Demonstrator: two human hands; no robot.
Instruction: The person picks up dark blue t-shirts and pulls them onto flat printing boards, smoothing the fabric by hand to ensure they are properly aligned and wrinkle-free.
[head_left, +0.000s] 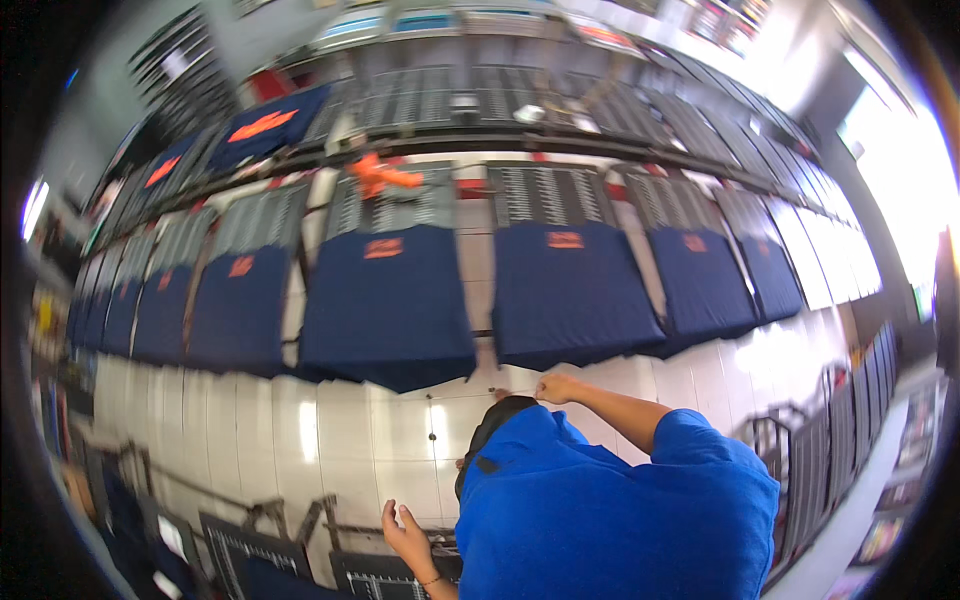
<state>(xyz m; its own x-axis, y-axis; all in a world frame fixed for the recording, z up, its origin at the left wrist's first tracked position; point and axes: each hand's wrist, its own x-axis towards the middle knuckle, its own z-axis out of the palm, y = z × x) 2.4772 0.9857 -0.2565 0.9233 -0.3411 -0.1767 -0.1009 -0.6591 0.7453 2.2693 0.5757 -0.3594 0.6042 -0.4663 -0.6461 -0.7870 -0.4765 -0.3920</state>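
My left hand (405, 540) hangs low beside my body, empty, its fingers apart. It is nearest to the dark printing boards behind it. My right hand (560, 388) is curled into a loose fist in front of my blue shirt, with nothing visible in it. Just beyond it a navy T-shirt (570, 290) with a small orange print lies stretched over a grey board. Another navy T-shirt (385, 300) covers the board to its left. Neither hand touches the shirts.
More navy shirts (240, 310) lie on boards along the row. A blurred orange tool (380, 175) rests on one board. Behind runs a dark rail (420, 145) with further boards. A rack of dark boards (815, 470) stands at the right. Pale tiled floor (400, 430) lies between.
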